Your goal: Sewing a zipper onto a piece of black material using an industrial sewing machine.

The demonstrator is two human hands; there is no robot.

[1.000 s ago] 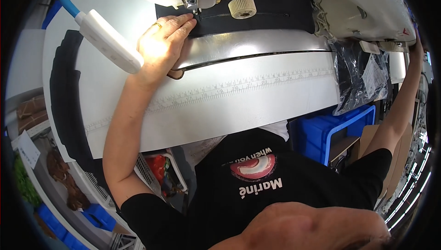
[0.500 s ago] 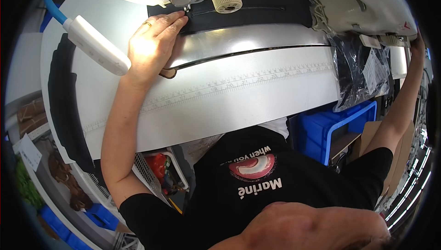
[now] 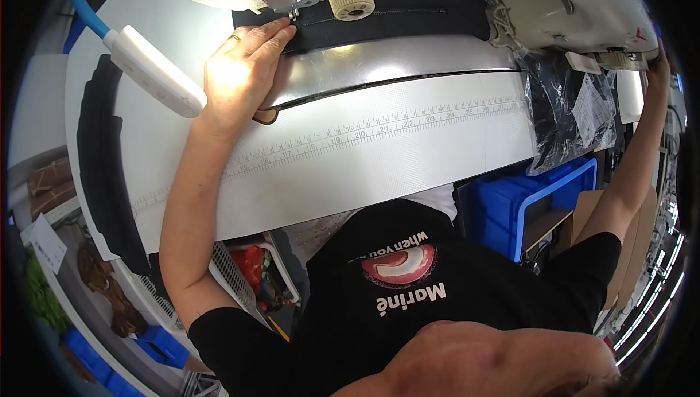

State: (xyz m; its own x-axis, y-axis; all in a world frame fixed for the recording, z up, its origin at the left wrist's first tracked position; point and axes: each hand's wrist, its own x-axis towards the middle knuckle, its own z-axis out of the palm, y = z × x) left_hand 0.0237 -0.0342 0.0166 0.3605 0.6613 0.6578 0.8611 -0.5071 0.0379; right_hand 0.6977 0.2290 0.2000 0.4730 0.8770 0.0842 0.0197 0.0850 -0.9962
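Observation:
My left hand [image 3: 242, 69] lies palm down with fingers extended, fingertips on black fabric [image 3: 445, 26] beside the presser foot [image 3: 294, 15] of a sewing machine [image 3: 554, 0]. A zipper [image 3: 394, 12] runs across the fabric to the right of the foot. A polished metal strip [image 3: 379, 54] lies along the near edge of the fabric, partly under that hand. My right hand [image 3: 658, 67] reaches up to the machine's far right end; its fingers are mostly hidden.
A white lamp on a blue stalk [image 3: 153, 69] hangs by my left hand. The white tabletop [image 3: 364, 164] has a printed scale. Folded black fabric [image 3: 98, 142] lies left, a plastic bag [image 3: 572, 105] right. Below are a blue crate [image 3: 521, 200] and white basket [image 3: 284, 277].
The machine, lamp and table sit slightly higher and further left in the view than a second ago. My left hand keeps its place beside the presser foot.

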